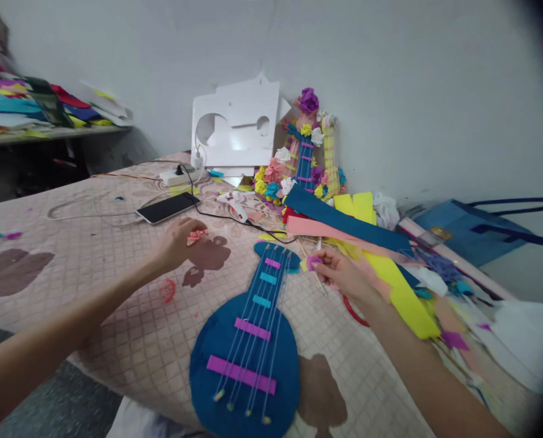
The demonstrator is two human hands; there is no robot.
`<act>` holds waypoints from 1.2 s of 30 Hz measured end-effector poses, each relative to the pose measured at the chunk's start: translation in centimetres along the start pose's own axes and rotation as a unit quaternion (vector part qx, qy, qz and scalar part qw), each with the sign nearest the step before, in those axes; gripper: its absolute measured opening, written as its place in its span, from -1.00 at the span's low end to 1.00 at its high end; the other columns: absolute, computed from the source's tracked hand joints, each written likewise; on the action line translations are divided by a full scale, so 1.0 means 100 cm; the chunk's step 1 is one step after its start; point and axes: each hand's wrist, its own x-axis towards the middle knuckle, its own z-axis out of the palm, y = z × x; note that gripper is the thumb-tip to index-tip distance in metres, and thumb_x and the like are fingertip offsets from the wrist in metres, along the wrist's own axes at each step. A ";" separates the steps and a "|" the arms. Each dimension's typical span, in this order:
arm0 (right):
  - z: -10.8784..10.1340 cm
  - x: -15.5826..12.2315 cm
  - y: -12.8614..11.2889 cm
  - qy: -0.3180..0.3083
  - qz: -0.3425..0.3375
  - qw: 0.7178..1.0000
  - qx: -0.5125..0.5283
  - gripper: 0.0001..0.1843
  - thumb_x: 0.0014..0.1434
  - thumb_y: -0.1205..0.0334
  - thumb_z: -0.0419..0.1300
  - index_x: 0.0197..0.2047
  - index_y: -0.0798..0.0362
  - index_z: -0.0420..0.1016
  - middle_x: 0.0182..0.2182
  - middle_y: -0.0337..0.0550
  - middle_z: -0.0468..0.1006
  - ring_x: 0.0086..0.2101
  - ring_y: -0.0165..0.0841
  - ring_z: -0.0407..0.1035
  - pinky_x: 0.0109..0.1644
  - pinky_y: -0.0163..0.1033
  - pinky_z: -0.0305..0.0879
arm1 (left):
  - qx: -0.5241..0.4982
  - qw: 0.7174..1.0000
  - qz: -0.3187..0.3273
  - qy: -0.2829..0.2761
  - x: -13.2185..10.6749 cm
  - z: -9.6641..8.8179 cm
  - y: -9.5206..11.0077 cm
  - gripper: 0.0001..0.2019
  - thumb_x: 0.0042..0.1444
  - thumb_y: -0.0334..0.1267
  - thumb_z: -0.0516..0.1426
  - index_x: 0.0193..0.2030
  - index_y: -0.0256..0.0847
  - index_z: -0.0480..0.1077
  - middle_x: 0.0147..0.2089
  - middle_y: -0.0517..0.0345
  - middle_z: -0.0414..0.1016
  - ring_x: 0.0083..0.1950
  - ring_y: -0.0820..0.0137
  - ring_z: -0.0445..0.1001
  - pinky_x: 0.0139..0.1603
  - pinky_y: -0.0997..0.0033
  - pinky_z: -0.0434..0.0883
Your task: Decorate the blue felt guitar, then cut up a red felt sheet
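A blue paper guitar [244, 328] with purple and light-blue strips and white strings lies flat in front of me, neck pointing away. To the left of its neck, my left hand [178, 243] is closed on a crumpled piece of pink crepe paper [197, 236], just above the tablecloth. On the other side of the neck, my right hand [338, 272] pinches a small purple piece of crepe paper [314, 263] between thumb and fingers. Thin wooden sticks [321, 285] lie beneath that hand.
A phone [168, 208], a white glue gun [235, 204] and a power strip [180, 175] with cables lie behind. Farther back stand flower-covered paper guitars [305, 152] and white cut-out board [235, 125]. Crepe paper strips [344, 216] and a blue bag [472, 231] are at right.
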 end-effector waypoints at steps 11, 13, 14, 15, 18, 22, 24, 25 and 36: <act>0.033 -0.054 0.041 0.030 0.034 0.998 0.043 -0.71 0.01 0.05 0.26 -0.25 0.03 0.38 -0.39 -0.25 0.46 -0.56 -0.51 0.27 -0.55 -0.36 0.19 | -0.017 1.000 -0.017 -0.021 -0.005 0.005 0.011 -0.64 0.14 -0.14 0.10 0.00 -0.34 0.30 -0.04 0.03 0.42 -0.03 0.35 0.36 0.04 0.36 0.33; 0.032 -0.054 0.041 0.032 0.033 0.998 0.052 -0.71 0.02 0.05 0.26 -0.25 0.04 0.38 -0.41 -0.26 0.45 -0.57 -0.50 0.27 -0.55 -0.36 0.17 | -0.023 0.999 -0.029 -0.019 -0.008 0.001 0.012 -0.65 0.14 -0.15 0.10 0.00 -0.32 0.31 -0.05 0.04 0.43 -0.04 0.36 0.38 0.03 0.34 0.34; 0.032 -0.054 0.042 0.034 0.032 0.997 0.057 -0.71 0.02 0.04 0.27 -0.26 0.04 0.38 -0.43 -0.27 0.45 -0.57 -0.50 0.26 -0.55 -0.36 0.17 | -0.041 0.998 -0.040 -0.028 -0.010 0.000 0.014 -0.65 0.13 -0.14 0.10 -0.01 -0.31 0.31 -0.07 0.04 0.44 -0.06 0.36 0.40 0.00 0.33 0.36; 0.032 -0.055 0.042 0.036 0.032 0.997 0.062 -0.71 0.02 0.03 0.26 -0.27 0.04 0.38 -0.46 -0.28 0.44 -0.58 -0.50 0.26 -0.55 -0.36 0.16 | -0.070 0.995 -0.051 -0.044 -0.012 0.001 0.017 -0.64 0.12 -0.12 0.11 -0.02 -0.31 0.31 -0.08 0.03 0.45 -0.09 0.36 0.42 -0.04 0.33 0.38; 0.031 -0.059 0.042 0.036 0.035 0.995 0.083 -0.69 0.04 -0.03 0.25 -0.31 0.03 0.37 -0.55 -0.32 0.41 -0.61 -0.49 0.23 -0.57 -0.36 0.12 | -0.209 0.967 -0.086 -0.121 -0.021 0.011 0.034 -0.58 0.06 -0.06 0.17 -0.01 -0.27 0.29 -0.07 -0.01 0.46 -0.13 0.33 0.47 -0.10 0.26 0.44; 0.033 -0.061 0.036 0.031 0.033 0.993 0.105 -0.69 0.02 -0.04 0.27 -0.35 0.03 0.40 -0.51 -0.29 0.46 -0.58 -0.50 0.24 -0.52 -0.35 0.17 | -0.372 0.899 -0.107 -0.204 -0.031 0.034 0.062 -0.55 -0.04 -0.07 0.25 -0.05 -0.22 0.29 -0.08 0.02 0.50 -0.03 0.28 0.50 0.07 0.09 0.40; 0.039 -0.060 0.030 0.029 0.026 0.991 0.127 -0.69 0.00 -0.03 0.29 -0.36 0.02 0.41 -0.34 -0.21 0.54 -0.45 -0.46 0.34 -0.38 -0.31 0.28 | -0.401 0.877 -0.130 -0.232 -0.033 0.043 0.075 -0.52 -0.07 -0.07 0.28 -0.05 -0.23 0.30 -0.05 -0.01 0.50 0.03 0.25 0.48 0.12 0.06 0.37; 0.044 -0.059 0.027 0.026 0.025 0.988 0.151 -0.70 -0.01 -0.03 0.30 -0.37 0.02 0.42 -0.22 -0.17 0.56 -0.35 -0.43 0.39 -0.27 -0.29 0.31 | -0.411 0.866 -0.150 -0.241 -0.033 0.046 0.080 -0.50 -0.07 -0.07 0.28 -0.02 -0.23 0.29 0.00 -0.03 0.48 0.06 0.24 0.46 0.13 0.05 0.36; 0.082 -0.082 0.011 0.063 0.079 0.924 0.368 -0.82 -0.01 0.11 0.35 -0.34 -0.06 0.49 -0.08 -0.18 0.55 -0.10 -0.28 0.43 0.14 -0.03 0.27 | -0.557 0.734 -0.307 -0.237 -0.037 0.048 0.133 -0.44 -0.06 -0.29 0.31 0.08 -0.20 0.21 0.11 -0.08 0.40 0.03 0.31 0.46 0.08 0.20 0.36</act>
